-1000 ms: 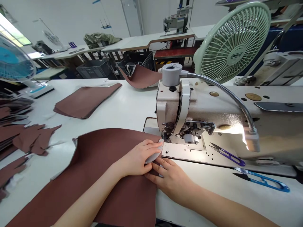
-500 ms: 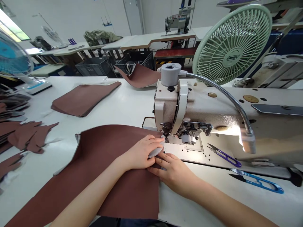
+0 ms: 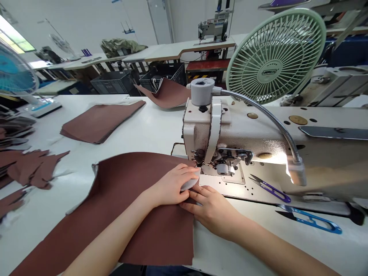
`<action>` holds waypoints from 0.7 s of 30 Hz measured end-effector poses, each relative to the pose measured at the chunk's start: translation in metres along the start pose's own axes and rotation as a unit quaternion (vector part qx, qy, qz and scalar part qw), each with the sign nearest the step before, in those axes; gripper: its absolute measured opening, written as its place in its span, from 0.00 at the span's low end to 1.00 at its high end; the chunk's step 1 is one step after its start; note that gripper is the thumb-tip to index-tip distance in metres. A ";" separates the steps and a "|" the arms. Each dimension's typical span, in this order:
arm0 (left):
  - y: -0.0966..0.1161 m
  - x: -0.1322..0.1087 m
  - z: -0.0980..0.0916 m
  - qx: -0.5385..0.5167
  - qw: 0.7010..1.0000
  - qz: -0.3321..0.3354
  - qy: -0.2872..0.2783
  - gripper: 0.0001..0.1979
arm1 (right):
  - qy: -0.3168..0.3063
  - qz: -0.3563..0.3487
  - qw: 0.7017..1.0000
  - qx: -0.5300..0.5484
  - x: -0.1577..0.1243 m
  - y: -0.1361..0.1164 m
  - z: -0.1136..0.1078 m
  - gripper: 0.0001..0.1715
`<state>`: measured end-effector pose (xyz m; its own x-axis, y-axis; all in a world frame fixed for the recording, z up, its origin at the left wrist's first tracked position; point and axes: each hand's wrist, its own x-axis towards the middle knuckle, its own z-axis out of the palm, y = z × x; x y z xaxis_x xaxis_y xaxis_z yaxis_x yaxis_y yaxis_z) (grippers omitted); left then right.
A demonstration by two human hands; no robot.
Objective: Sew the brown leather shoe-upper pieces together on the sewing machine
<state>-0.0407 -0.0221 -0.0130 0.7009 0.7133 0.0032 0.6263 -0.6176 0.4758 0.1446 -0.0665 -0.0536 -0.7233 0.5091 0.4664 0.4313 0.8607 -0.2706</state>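
A large brown fabric panel [image 3: 123, 203] lies on the white table in front of the sewing machine [image 3: 244, 134]. My left hand [image 3: 172, 186] rests on the panel's right edge, fingers curled over a grey strip [image 3: 191, 183] that runs toward the needle area [image 3: 201, 163]. My right hand [image 3: 209, 209] lies just right of it, fingers pressing down on the panel's edge and the strip's lower end. Both hands sit close together just before the presser foot.
Purple thread snips [image 3: 270, 187] and blue snips [image 3: 312, 219] lie on the machine bed to the right. A green fan [image 3: 274, 57] stands behind the machine. A stack of brown panels [image 3: 99, 122] and cut scraps [image 3: 31, 166] lie to the left.
The view has shifted slightly. My hands and the grey strip stay at the same spot by the needle, with almost no visible movement of the fabric.
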 end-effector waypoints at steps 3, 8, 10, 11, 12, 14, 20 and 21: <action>-0.002 0.004 -0.001 0.004 1.000 0.000 0.005 0.20 | 0.012 0.001 1.000 -0.008 -0.001 0.003 0.002 0.17; 0.002 0.005 -0.006 0.009 1.000 0.004 -0.006 0.18 | 0.015 -0.002 0.998 -0.059 -0.003 -0.003 0.005 0.17; 0.005 0.001 -0.008 0.025 0.999 0.009 -0.024 0.20 | -0.005 -0.006 0.995 -0.095 -0.004 -0.011 0.006 0.18; 0.007 -0.001 -0.008 0.041 0.999 0.008 -0.033 0.21 | -0.019 -0.007 0.993 -0.113 -0.005 -0.016 0.006 0.19; 0.008 -0.003 -0.008 0.060 0.997 0.006 -0.040 0.23 | -0.033 -0.010 0.991 -0.128 -0.006 -0.020 0.006 0.20; 0.008 -0.006 -0.006 0.095 0.994 -0.002 -0.048 0.25 | -0.056 -0.019 0.987 -0.148 -0.008 -0.028 0.006 0.21; 0.006 -0.001 0.004 0.125 0.992 -0.021 -0.025 0.23 | -0.105 -0.043 0.980 -0.164 -0.008 -0.031 0.001 0.26; 0.005 0.000 0.006 0.130 0.991 -0.023 -0.012 0.22 | -0.117 -0.043 0.978 -0.165 -0.008 -0.029 0.000 0.27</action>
<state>-0.0357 -0.0272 -0.0157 0.6754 0.7366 -0.0350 0.7223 -0.6512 0.2331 0.1377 -0.0954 -0.0493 -0.8513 0.4557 0.2601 0.4866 0.8711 0.0663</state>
